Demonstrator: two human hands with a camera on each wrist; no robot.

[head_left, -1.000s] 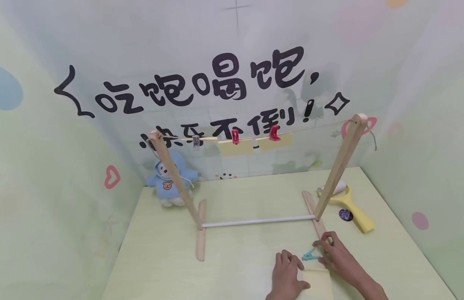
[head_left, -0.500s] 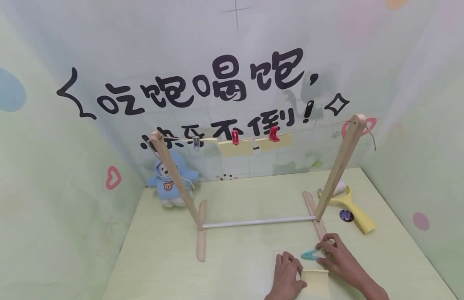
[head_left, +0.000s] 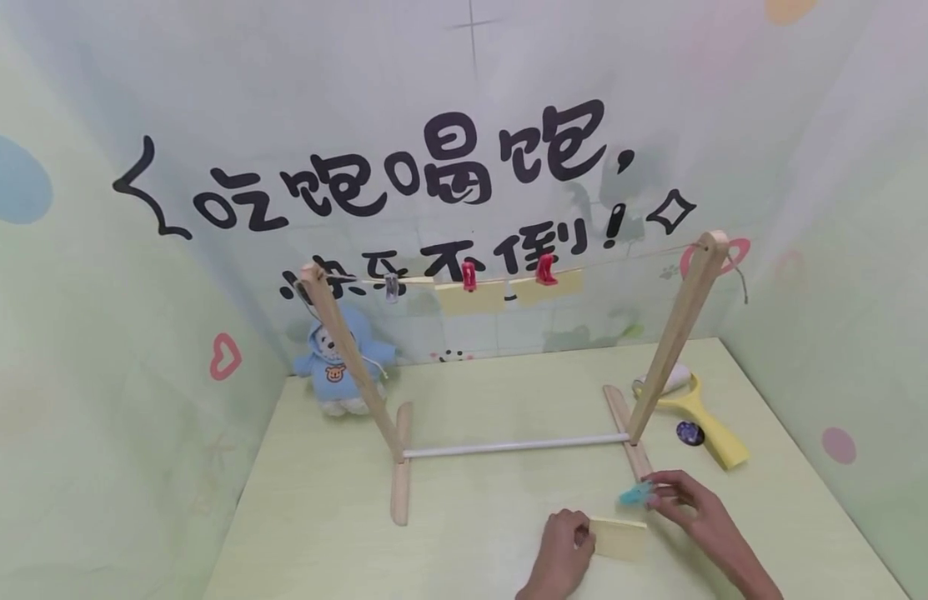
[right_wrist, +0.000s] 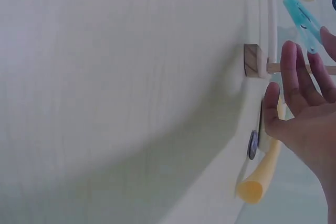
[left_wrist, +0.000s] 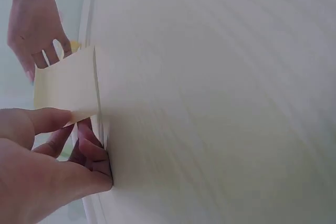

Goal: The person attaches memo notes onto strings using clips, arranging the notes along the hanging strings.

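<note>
Near the front of the table, my left hand (head_left: 559,552) pinches the left edge of a yellow sticky note (head_left: 621,540) between thumb and fingers. The left wrist view has the note (left_wrist: 65,87) standing up on its edge, slightly curved. To the right, my right hand (head_left: 696,510) pinches a small teal clothespin (head_left: 633,494) just above and beyond the note. In the right wrist view the clothespin (right_wrist: 303,20) points away from the thumb and fingertips, other fingers spread. Behind, a string line holds yellow notes (head_left: 471,297) under two red clothespins (head_left: 546,270) and a grey clothespin (head_left: 392,287).
The string runs between two wooden posts (head_left: 672,350), joined low down by a white rod (head_left: 516,445). A blue-clad plush toy (head_left: 342,375) sits at the back left. Right of the rack lie a yellow-handled roller (head_left: 711,429) and a dark round object (head_left: 689,432).
The left hand has raised the sticky note off the table and turned it upright. The right hand has lifted the teal clothespin slightly, away and to the right.
</note>
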